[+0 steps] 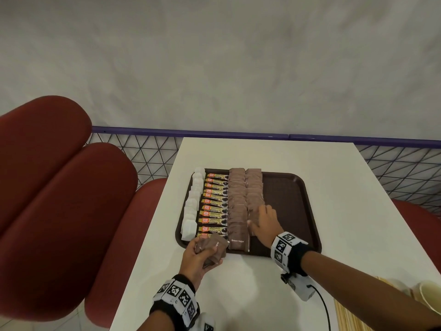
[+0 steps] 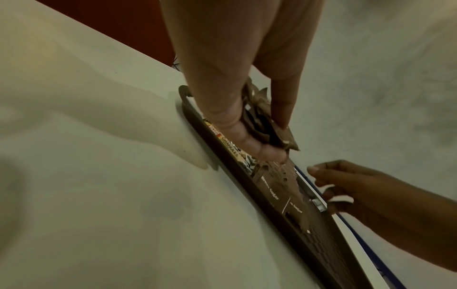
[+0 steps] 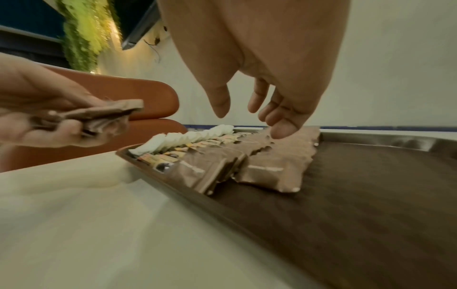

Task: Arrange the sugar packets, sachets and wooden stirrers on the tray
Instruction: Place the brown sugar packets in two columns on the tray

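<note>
Left hand (image 1: 200, 256) grips a small bunch of brown sugar packets (image 1: 216, 249) between thumb and curled fingers, just off the near left corner of the tray (image 1: 293, 211); the packets fan loosely and look crumpled at the edges. Right hand (image 1: 266, 223) lies over the tray with fingers nearly straight and spread, holding nothing, its fingertips (image 3: 281, 131) touching or just above the near end of the right brown row (image 1: 254, 189); which of the two the blur does not settle.

On the tray, counting from its left edge: white sachets (image 1: 192, 206), then coffee sticks (image 1: 213, 206), then two rows of overlapped brown packets, with the tray's right half bare. Stirrers (image 1: 350, 316) lie off the tray, near the table's (image 1: 262, 295) near right corner beside paper cups (image 1: 429, 299).

The packets look like thin paper with loose granules inside, so I judge them very light, limp, and apt to slide over each other once overlapped. A pinch at one short end, thumb on top, should lay each down flat; squeezing the middle would likely bulge it. The row already laid could shift under a careless nudge, so a flat finger holding the last packet down seems wise. The stirrers appear stiff and light, probably best gathered as a bundle round the middle.
</note>
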The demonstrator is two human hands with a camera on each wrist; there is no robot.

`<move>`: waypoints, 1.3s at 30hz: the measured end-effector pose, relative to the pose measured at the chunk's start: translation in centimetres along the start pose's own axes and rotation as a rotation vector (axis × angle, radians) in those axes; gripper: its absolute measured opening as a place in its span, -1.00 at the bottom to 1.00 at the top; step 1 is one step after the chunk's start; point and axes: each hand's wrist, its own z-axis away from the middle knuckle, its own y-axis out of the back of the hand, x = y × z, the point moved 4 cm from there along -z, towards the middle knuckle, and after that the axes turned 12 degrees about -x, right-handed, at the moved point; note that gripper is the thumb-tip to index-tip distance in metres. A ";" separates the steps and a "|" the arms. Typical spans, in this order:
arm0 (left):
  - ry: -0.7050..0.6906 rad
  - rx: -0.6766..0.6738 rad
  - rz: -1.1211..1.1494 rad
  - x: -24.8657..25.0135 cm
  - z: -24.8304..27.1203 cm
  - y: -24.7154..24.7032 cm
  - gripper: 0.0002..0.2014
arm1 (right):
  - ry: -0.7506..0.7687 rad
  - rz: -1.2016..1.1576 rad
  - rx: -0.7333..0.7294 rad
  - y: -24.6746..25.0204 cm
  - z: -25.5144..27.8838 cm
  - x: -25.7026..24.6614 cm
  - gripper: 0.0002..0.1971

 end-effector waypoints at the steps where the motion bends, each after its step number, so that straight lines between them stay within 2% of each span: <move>1: -0.004 0.006 -0.004 0.0 0.0 0.0 -0.63 | 0.051 -0.002 -0.029 -0.3 0.3 -0.6 -0.65; 4: -0.018 0.016 -0.015 0.1 0.3 -0.1 -0.67 | 0.170 0.037 -0.120 -1.4 0.9 -2.7 -0.66; 8: -0.033 0.019 -0.023 0.1 0.5 0.0 -0.71 | 0.339 -0.214 -0.359 -3.0 1.6 -5.6 -0.47; 10: -0.035 0.018 -0.023 0.1 0.6 0.1 -0.71 | 0.368 -0.247 -0.459 -3.9 2.0 -6.6 -0.38; 12: -0.035 0.014 -0.015 0.1 0.8 0.3 -0.72 | 0.367 -0.256 -0.497 -4.6 2.1 -7.1 -0.36; 16: -0.038 0.017 0.003 0.0 0.9 0.4 -0.69 | 0.343 -0.365 -0.518 -4.7 2.3 -7.6 -0.39; 23: -0.001 -0.024 0.039 -0.1 1.0 0.4 -0.73 | 0.291 -0.438 -0.457 -4.6 1.5 -6.8 -0.58; 29: -0.011 -0.017 -0.032 0.1 0.8 0.4 -0.77 | 0.237 -0.566 -0.446 -4.3 1.1 -5.5 -0.67; 34: -0.006 -0.013 -0.077 -0.2 0.2 0.3 -0.76 | 0.207 -0.651 -0.471 -3.5 1.3 -4.4 -0.85; 37: 0.016 -0.019 -0.083 -0.5 -0.1 0.2 -0.72 | 0.238 -0.626 -0.433 -2.9 1.3 -3.6 -0.88; 39: 0.029 -0.021 -0.094 -0.7 -0.3 0.1 -0.70 | 0.235 -0.585 -0.395 -2.5 1.3 -3.1 -0.81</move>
